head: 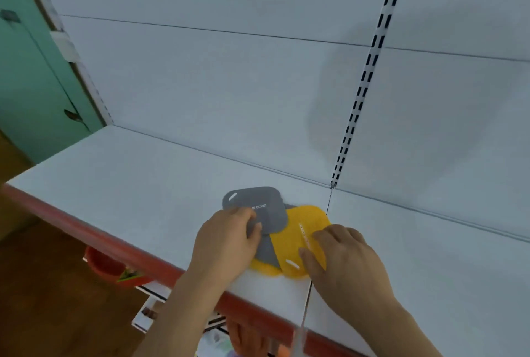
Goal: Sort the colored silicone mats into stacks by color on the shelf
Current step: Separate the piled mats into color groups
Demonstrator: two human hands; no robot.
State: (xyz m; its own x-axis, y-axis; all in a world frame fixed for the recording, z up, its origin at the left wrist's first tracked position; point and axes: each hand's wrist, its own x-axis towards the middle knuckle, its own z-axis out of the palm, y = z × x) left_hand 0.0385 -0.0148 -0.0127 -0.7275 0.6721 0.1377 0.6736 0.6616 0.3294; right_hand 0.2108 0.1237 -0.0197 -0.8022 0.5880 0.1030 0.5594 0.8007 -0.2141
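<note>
A small pile of silicone mats lies near the front of the white shelf [120, 173]. On top at the back is a grey mat [258, 204] with white lettering. My left hand [226, 242] pinches its near edge, fingers curled around it. A second grey mat [268, 250] shows beneath. To the right lies a yellow mat [301, 230], and another yellow edge [265, 269] peeks out at the pile's front. My right hand [344, 259] rests flat on the top yellow mat, fingers spread.
The shelf has a red front edge [94, 237] and a white back panel with a slotted upright [364, 78]. A seam splits the shelf just right of the pile. Below at left sits a red bucket [103, 263]; a green wall stands far left.
</note>
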